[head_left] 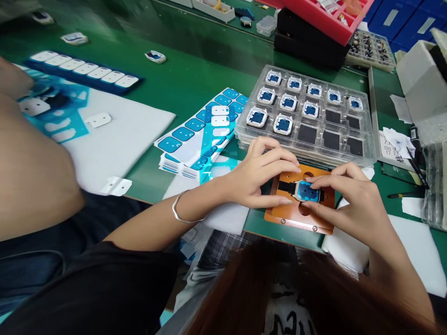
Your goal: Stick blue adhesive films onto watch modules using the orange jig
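A: Largest item?
B: Green bench [195, 65]. On it, a clear tray [314, 150] beyond the hands, holding ten white frames [257, 117] with blue centers; black pads fill other pockets.

A: Hands?
B: Left hand [253, 177]: well open, fingers forward, thumb apart, reaching over the near-left part of the tray's surroundings and the plate [314, 217]. No grasp visible. Right hand [358, 202]: partly closed, index finger and thumb at opposite edges of the case [308, 191], pinching it.

A: Plate?
B: Orange, flat on the bench, just in front of the tray. Two screws [314, 228] along its near edge.

A: Case?
B: Over the plate's middle, between the hands. Pale rim, rounded corners, bright blue face with dark spots. A black strip [287, 187] shows at its left side.
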A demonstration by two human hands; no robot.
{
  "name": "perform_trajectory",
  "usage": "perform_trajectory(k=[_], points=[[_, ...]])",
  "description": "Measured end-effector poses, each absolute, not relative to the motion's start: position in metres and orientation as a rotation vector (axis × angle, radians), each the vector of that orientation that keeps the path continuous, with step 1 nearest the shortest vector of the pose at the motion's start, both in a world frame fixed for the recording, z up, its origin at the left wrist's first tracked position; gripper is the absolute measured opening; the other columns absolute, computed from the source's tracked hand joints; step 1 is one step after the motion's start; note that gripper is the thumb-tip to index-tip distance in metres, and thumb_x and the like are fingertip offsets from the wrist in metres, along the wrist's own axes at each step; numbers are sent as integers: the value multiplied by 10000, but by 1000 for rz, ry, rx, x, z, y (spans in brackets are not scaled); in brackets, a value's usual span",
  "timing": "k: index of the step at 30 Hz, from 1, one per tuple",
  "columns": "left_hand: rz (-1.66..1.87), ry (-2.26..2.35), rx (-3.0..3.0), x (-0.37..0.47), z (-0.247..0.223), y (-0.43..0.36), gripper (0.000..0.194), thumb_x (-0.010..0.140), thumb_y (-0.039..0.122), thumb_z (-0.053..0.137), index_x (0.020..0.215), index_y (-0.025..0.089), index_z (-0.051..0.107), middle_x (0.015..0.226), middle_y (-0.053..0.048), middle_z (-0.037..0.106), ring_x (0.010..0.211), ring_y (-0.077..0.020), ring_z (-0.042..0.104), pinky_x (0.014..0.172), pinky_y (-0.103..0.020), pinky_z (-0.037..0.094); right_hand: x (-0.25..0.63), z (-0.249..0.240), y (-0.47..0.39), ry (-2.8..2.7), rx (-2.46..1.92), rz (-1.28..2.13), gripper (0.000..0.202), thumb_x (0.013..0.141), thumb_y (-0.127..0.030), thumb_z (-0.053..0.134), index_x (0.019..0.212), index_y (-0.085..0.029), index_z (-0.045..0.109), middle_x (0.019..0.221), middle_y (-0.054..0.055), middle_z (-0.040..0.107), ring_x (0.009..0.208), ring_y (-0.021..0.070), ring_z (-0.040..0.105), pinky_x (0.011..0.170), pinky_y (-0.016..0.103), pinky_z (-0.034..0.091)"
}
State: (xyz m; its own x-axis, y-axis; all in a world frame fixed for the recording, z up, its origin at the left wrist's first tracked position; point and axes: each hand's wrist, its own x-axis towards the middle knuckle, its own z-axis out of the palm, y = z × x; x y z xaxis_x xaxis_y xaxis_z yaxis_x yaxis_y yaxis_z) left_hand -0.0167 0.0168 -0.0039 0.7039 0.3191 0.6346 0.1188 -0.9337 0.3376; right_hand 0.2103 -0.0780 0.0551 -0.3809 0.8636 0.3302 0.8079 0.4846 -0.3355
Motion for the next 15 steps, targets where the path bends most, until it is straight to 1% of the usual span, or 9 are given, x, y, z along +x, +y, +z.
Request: perform_trajectory(k=[5,10,15], points=[[1054,342,2627,-17,-4,17,479,892,604,534,1223,259,555,1179,-72,664,1110,-276,471,983,-464,355,207,55,-80,-2279,-1366,182,111,851,-265,687,957,-236,699,833,63,694,775,215,588,629,353,520],[1004,374,2578,-17,-6,18,529,918,667,396,1207,270,591,1173,-75,674,1122,-291,481,994,-487,335,206,52,-80,-2290,-1369,178,161,862,-280,680,1015,-233,695,790,61,692,787,226,585,631,359,516],[1006,381,2581,-16,-7,19,581,935,685,293,1193,265,599,1170,-78,681,1101,-284,502,991,-494,336,207,51,-81,-2284,-1417,202,191,853,-298,699,1023,-211,698,816,72,700,819,234,596,631,351,521]])
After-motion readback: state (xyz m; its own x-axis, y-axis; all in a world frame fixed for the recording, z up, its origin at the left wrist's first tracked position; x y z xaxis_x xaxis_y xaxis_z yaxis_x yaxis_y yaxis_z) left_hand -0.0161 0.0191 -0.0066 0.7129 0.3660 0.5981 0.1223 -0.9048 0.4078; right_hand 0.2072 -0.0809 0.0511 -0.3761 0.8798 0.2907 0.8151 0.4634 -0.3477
